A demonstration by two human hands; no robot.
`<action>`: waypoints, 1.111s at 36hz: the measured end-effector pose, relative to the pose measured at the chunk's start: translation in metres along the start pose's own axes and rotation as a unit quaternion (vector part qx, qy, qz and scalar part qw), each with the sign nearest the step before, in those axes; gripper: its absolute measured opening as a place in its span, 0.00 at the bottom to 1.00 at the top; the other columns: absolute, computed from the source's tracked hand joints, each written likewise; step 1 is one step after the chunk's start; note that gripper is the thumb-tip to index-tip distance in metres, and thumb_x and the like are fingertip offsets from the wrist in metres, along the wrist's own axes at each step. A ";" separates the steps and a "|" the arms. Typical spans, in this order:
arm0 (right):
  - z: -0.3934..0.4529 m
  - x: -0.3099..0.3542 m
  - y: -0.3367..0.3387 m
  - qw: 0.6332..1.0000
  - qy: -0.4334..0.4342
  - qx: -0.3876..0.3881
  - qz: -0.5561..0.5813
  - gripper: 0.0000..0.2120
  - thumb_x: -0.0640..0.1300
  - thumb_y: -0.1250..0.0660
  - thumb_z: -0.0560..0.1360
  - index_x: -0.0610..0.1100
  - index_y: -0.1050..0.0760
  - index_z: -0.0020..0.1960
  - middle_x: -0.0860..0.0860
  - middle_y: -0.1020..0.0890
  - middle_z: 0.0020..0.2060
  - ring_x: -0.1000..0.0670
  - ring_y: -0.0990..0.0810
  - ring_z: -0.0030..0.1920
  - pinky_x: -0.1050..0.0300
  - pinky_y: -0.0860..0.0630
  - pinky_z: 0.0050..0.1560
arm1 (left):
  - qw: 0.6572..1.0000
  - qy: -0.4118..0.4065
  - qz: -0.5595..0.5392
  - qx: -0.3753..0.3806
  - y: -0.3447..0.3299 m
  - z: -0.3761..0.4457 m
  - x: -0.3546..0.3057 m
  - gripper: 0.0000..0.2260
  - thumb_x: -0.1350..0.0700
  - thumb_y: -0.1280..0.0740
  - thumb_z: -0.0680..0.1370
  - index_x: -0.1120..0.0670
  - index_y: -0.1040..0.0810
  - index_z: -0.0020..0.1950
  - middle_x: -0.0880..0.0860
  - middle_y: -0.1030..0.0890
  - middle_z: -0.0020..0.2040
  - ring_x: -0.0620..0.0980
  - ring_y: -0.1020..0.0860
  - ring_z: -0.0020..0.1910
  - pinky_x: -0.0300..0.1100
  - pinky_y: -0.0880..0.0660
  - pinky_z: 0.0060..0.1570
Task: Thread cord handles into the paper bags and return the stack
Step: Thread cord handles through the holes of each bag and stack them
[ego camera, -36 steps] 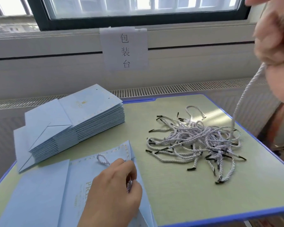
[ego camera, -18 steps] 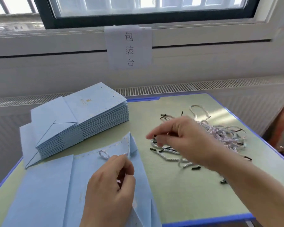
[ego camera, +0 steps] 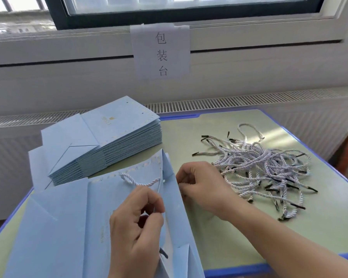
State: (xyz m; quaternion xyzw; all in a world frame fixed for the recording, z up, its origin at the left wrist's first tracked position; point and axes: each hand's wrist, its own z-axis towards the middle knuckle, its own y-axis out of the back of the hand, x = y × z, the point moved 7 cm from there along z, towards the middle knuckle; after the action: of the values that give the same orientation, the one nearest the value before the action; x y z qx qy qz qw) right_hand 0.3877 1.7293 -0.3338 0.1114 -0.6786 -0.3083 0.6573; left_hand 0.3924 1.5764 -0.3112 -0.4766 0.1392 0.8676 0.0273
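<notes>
Since half a second ago, my right hand (ego camera: 199, 189) is leaving the cords (ego camera: 265, 167), pinching at the bag (ego camera: 113, 201) edge (what it holds is hidden). My left hand (ego camera: 137, 227) is gripping the panel beside the threaded cord (ego camera: 138, 180). Next: feeding the tip through.

Daylight came in through the window (ego camera: 189, 5) at the top, bright enough to wash out the panes. A pale sunlit patch lay on the far right of the table (ego camera: 273, 137). Shadows were soft (barely any under the hands). The wide lens bowed straight lines near the edges, and detail looked slightly smeared throughout.
</notes>
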 end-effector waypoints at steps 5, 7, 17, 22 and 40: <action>0.010 -0.003 -0.012 0.982 -0.041 0.041 0.179 0.08 0.26 0.35 0.71 0.36 0.24 0.39 0.43 0.23 0.31 0.56 0.27 0.24 0.66 0.32 0.26 | 0.997 0.042 -0.071 -0.005 0.004 0.000 0.006 0.11 0.65 0.41 0.61 0.49 0.28 0.28 0.48 0.33 0.26 0.44 0.36 0.28 0.30 0.40 0.28; 0.012 -0.001 -0.014 0.976 -0.041 0.053 0.205 0.07 0.25 0.37 0.71 0.33 0.23 0.43 0.42 0.22 0.33 0.56 0.29 0.25 0.66 0.35 0.27 | 0.996 0.046 -0.081 0.003 0.004 0.001 0.006 0.07 0.62 0.39 0.60 0.49 0.28 0.28 0.49 0.32 0.27 0.45 0.37 0.28 0.31 0.41 0.28; 0.010 0.004 -0.019 0.957 0.001 0.059 0.284 0.05 0.24 0.35 0.71 0.28 0.23 0.46 0.33 0.20 0.41 0.45 0.24 0.40 0.51 0.27 0.44 | 0.984 0.090 -0.153 -0.002 0.006 0.004 0.010 0.05 0.52 0.38 0.56 0.52 0.28 0.28 0.57 0.34 0.29 0.52 0.39 0.31 0.40 0.42 0.31; 0.010 0.002 -0.021 0.943 -0.011 0.049 0.328 0.08 0.26 0.34 0.71 0.38 0.24 0.38 0.40 0.21 0.36 0.48 0.25 0.34 0.54 0.29 0.41 | 0.969 0.138 -0.204 -0.009 0.008 0.005 0.014 0.04 0.57 0.36 0.54 0.53 0.28 0.27 0.67 0.34 0.33 0.58 0.39 0.33 0.47 0.46 0.35; 0.006 0.002 -0.029 0.902 -0.022 0.066 0.426 0.05 0.32 0.31 0.63 0.40 0.24 0.36 0.44 0.20 0.33 0.50 0.24 0.31 0.61 0.29 0.34 | 0.958 0.174 -0.229 -0.013 0.003 0.002 0.016 0.08 0.65 0.43 0.58 0.54 0.28 0.26 0.59 0.32 0.32 0.57 0.41 0.33 0.46 0.47 0.34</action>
State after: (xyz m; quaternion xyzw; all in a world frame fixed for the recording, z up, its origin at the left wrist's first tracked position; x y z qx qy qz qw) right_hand 0.3742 1.7071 -0.3479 -0.1526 -0.6939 0.0444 0.7023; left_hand 0.3815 1.5731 -0.3225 -0.6398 0.0181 0.7434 0.1942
